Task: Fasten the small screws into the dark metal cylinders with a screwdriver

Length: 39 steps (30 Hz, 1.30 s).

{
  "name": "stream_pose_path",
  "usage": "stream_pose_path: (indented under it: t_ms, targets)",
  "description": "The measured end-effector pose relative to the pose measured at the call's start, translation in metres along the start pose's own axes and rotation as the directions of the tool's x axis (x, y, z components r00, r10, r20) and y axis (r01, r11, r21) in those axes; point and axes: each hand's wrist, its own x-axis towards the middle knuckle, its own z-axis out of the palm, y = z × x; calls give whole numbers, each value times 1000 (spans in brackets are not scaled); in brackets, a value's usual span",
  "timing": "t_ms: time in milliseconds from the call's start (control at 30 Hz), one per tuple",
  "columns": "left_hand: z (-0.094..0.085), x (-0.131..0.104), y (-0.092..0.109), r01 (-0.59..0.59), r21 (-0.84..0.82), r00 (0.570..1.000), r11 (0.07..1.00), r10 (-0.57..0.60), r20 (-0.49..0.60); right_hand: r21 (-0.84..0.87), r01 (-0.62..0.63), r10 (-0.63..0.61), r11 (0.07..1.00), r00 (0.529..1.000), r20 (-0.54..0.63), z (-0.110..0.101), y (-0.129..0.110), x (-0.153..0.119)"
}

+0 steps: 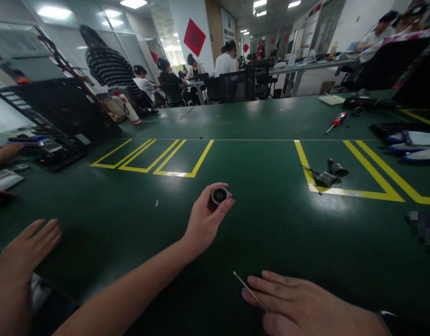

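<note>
Near the middle of the table, my left hand (204,219) is closed round a short dark cylindrical part (219,196), whose round open end with a metal rim faces the camera. My right hand (288,301) is low at the right, palm down over the green table (187,280). A thin stick (248,289) with a small pale tip is pinched between its thumb and fingers, the tip pointing up and left. Two dark metal parts (329,178) (337,167) lie inside a yellow-taped outline (362,193) at the right, one with a thin shaft.
Another person's hand (29,252) reaches in at the lower left; more hands (5,154) are at the far left beside a black frame (57,116). A red screwdriver (336,122) and blue-white items (416,144) lie at the right. People sit beyond the table.
</note>
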Motion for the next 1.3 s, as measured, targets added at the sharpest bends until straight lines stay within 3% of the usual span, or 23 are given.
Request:
stream_pose_path:
  t_ms: [167,267,300,367,433,500,633,700,967,1167,1300]
  targets:
    - [12,-8,6,201,-148,973,968,-180,144,146,-88,86,985,996,20,-14,-12,-25]
    - [19,-13,7,286,-223,951,932,-247,188,164,-111,144,980,967,-209,-18,-19,-41]
    - [21,-14,8,312,-242,942,919,-266,202,174,-137,188,975,928,-323,-17,-20,-47]
    - [24,-16,11,363,-261,922,894,-304,241,196,-262,327,945,798,-507,-14,-20,-58]
    - [26,-18,14,413,-259,897,873,-340,284,231,-390,451,891,712,-539,-12,-19,-65]
    - [27,-20,18,451,-258,876,854,-367,314,283,-409,496,867,661,-563,-11,-16,-65]
    - [29,-24,22,504,-288,846,814,-400,352,412,-291,500,863,604,-621,-11,-14,-61]
    - [30,-26,23,534,-317,829,784,-410,381,448,-292,529,845,580,-620,-9,-14,-61]
    - [35,-32,22,576,-338,792,745,-406,456,339,-358,493,870,618,-612,-7,-15,-60]
    - [35,-36,21,573,-337,789,747,-392,473,198,-413,449,889,697,-559,-8,-20,-57]
    - [37,-36,21,582,-321,781,747,-404,476,71,-359,336,931,762,-553,-6,-29,-53]
